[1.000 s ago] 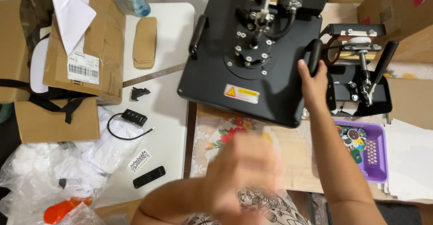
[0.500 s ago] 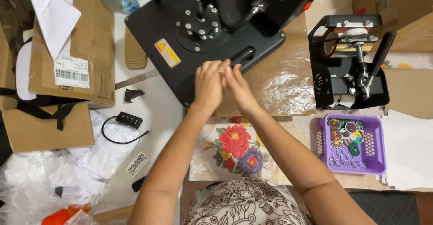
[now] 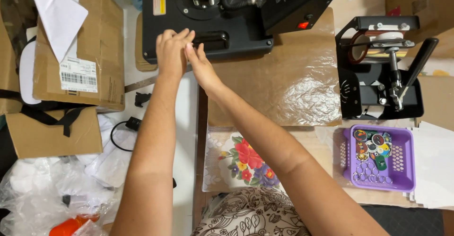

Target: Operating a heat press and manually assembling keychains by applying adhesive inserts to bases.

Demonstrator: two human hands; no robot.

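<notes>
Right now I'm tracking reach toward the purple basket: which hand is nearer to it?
Right. The right hand rests at the black heat press's front edge, up and left of the purple basket; the left hand is beside it, slightly farther left, so farther away.

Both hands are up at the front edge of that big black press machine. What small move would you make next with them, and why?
Probably curl the fingers of both hands around the black handle at the front edge of the black press. The left hand and right hand meet right at that handle, fingers extended rather than closed, so neither seems to grip it yet. The brown sheet beside the press lies bare.
</notes>
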